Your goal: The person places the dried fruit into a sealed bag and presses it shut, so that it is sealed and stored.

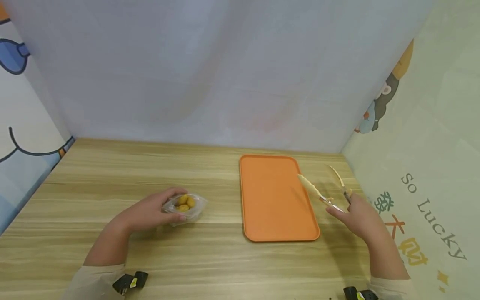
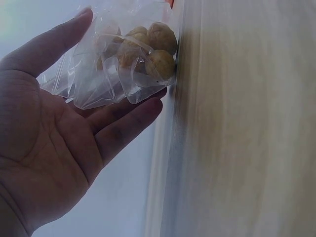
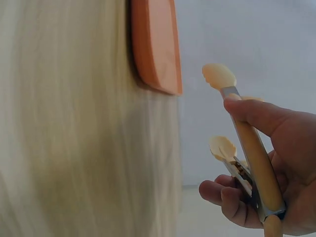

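On the left of the table, my left hand [image 1: 150, 211] holds a clear plastic bag [image 1: 198, 204] between thumb and fingers. Several round yellow-brown pieces [image 1: 190, 202] show through its open mouth; their kind is unclear. In the left wrist view the bag rests low by the table surface, the pieces [image 2: 160, 64] bunched at the bottom. My right hand [image 1: 361, 218] grips a pair of tongs [image 1: 310, 186] above the right side of the table. The tongs' cream scalloped tips [image 3: 219, 76] are spread apart with nothing between them. One tip hangs near the orange tray's [image 1: 277, 200] right edge.
The flat rimmed tray lies right of the middle on a wood-grain table [image 1: 213, 258]. A pale grey cloth [image 1: 210, 75] hangs along the back. Printed panels stand on the left [image 1: 30, 121] and close to my right hand [image 1: 431, 175].
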Motion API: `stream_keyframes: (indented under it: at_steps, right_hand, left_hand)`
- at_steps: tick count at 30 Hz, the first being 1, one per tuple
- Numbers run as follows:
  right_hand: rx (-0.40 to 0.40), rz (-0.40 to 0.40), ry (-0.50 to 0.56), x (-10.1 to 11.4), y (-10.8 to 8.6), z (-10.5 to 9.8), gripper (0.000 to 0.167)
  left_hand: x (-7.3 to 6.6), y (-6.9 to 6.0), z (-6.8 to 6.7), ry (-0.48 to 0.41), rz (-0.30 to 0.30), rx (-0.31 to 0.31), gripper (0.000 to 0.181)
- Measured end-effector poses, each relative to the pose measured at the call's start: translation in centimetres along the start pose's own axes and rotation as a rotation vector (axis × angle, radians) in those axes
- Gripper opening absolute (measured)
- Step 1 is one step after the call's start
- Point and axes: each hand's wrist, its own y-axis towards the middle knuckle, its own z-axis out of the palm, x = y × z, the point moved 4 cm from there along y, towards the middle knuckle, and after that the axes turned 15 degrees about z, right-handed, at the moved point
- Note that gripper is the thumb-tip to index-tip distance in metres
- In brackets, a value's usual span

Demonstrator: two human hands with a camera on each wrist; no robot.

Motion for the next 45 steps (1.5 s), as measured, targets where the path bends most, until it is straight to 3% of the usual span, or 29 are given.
stream_keyframes:
  at_steps: [10, 15, 24, 45]
  right_hand:
    - [0.016, 0.101, -0.055, -2.0, 0.3, 0.7, 0.111]
    - [0.044, 0.139, -0.099, -1.9, 0.2, 0.7, 0.105]
    - [0.030, 0.150, -0.187, -1.9, 0.1, 1.6, 0.102]
    - [0.028, 0.157, -0.154, -2.2, 0.6, 3.6, 0.109]
  left_hand:
    - [0.5, -0.2, 0.0, -0.007, -0.022, 0.010, 0.077]
    - [0.5, -0.3, -0.2, -0.001, -0.019, 0.010, 0.077]
    - [0.7, -0.3, -0.4, -0.006, -0.011, 0.011, 0.076]
    - [0.9, -0.4, -0.5, 0.001, -0.014, 0.010, 0.076]
